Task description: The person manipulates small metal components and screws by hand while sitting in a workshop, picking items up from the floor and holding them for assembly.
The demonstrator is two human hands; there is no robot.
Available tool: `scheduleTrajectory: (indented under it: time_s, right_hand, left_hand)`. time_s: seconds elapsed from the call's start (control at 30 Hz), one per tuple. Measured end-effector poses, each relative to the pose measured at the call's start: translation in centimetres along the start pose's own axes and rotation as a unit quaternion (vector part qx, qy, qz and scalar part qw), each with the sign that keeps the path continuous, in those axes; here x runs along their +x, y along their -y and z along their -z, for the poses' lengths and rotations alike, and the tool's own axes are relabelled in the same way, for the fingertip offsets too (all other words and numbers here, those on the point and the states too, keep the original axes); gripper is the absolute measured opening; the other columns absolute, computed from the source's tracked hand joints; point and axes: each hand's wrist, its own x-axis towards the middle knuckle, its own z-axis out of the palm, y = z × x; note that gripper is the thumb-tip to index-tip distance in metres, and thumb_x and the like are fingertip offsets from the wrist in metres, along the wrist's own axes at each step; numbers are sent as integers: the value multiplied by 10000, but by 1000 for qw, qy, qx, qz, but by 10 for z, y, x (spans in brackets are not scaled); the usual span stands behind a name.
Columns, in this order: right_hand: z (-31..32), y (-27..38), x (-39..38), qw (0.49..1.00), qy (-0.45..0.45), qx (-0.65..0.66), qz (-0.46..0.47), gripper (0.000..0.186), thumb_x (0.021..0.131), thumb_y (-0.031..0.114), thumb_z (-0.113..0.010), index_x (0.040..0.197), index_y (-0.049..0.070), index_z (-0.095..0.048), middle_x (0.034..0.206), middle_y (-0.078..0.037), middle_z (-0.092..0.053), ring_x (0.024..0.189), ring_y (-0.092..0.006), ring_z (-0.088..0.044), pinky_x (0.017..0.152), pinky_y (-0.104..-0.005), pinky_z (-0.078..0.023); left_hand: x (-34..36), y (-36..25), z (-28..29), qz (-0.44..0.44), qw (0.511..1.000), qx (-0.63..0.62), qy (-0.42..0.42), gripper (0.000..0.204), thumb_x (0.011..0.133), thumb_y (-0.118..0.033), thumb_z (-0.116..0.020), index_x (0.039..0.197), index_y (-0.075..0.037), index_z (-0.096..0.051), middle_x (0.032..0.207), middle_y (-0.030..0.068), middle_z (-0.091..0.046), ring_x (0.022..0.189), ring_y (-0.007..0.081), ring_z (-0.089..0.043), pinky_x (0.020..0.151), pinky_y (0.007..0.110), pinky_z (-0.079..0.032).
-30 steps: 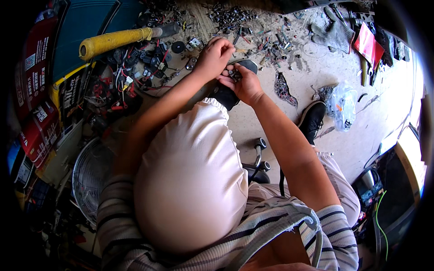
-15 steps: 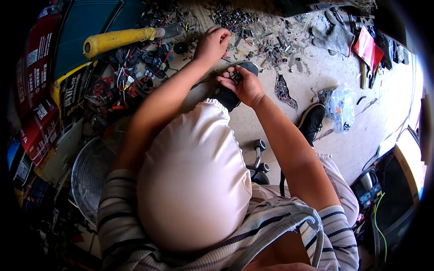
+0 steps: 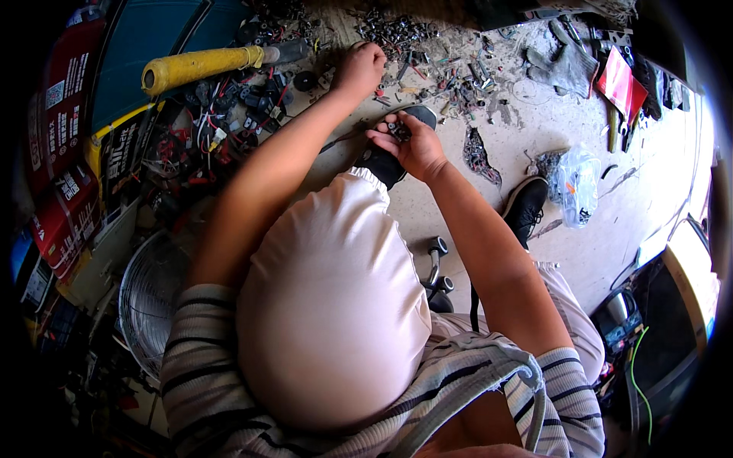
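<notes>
My left hand (image 3: 362,69) hovers at the near edge of a scattered pile of small screws and metal bits (image 3: 393,29) on the floor. Its fingers are curled together, and anything between them is too small or hidden to make out. Cupped palm up over my black shoe (image 3: 421,116), my right hand (image 3: 418,149) holds several small dark metal pieces (image 3: 398,130), which look like nuts or short screws. Loose pieces, short rods and scraps (image 3: 466,80) lie on the floor just beyond and to the right of both hands.
At left are a yellow-handled tool (image 3: 202,70), tangled wires and black parts (image 3: 229,122), and a wire fan guard (image 3: 153,305). To the right lie grey gloves (image 3: 565,67), a red sheet (image 3: 622,85), a clear plastic bag (image 3: 579,187) and my other shoe (image 3: 525,210).
My left hand has shifted slightly away from me, and its fingers have curled closer together. My right hand stays in place with the metal pieces.
</notes>
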Motion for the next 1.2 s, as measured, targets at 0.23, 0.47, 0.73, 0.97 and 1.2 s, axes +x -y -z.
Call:
scheduleTrajectory:
  time_s: [0.23, 0.47, 0.73, 0.97, 1.2]
  right_hand:
    - [1, 1, 1, 1000, -7, 21, 6, 290, 969, 229, -346, 912, -19, -486, 885, -194, -573, 900, -400, -615, 774, -395, -563]
    - [0, 1, 0, 1000, 2, 13, -3, 287, 972, 246, -344, 934, -1, -485, 875, -169, -585, 924, -382, -616, 794, -372, -556]
    - [1, 1, 0, 1000, 9, 26, 5, 275, 968, 221, -356, 921, -17, -485, 885, -196, -570, 909, -420, -605, 775, -406, -560]
    - [3, 0, 1, 1000, 10, 24, 8, 267, 969, 220, -353, 932, -11, -483, 878, -179, -578, 908, -404, -613, 774, -406, -559]
    - [5, 1, 2, 1000, 15, 12, -2, 284, 973, 247, -343, 942, 5, -489, 873, -158, -591, 936, -371, -617, 798, -361, -557]
  left_hand:
    - [-25, -11, 17, 322, 786, -525, 54, 124, 884, -129, -572, 953, -28, -591, 882, 58, -638, 803, 142, -614, 680, 251, -487]
    - [-43, -9, 27, 343, 696, -629, 49, 99, 885, -72, -549, 959, -8, -564, 950, 128, -627, 917, 221, -616, 799, 327, -506]
    - [-37, -8, 22, 291, 829, -477, 27, 157, 864, -85, -573, 1017, -50, -557, 808, 31, -598, 687, 110, -571, 629, 237, -473]
    - [0, -18, 12, 86, 993, -59, 62, 237, 806, -93, -577, 1040, -112, -612, 718, 48, -579, 638, 138, -563, 604, 276, -464]
    - [-17, 2, 20, 178, 978, -107, 35, 147, 820, -152, -581, 920, -48, -609, 823, 89, -638, 654, 203, -604, 595, 313, -480]
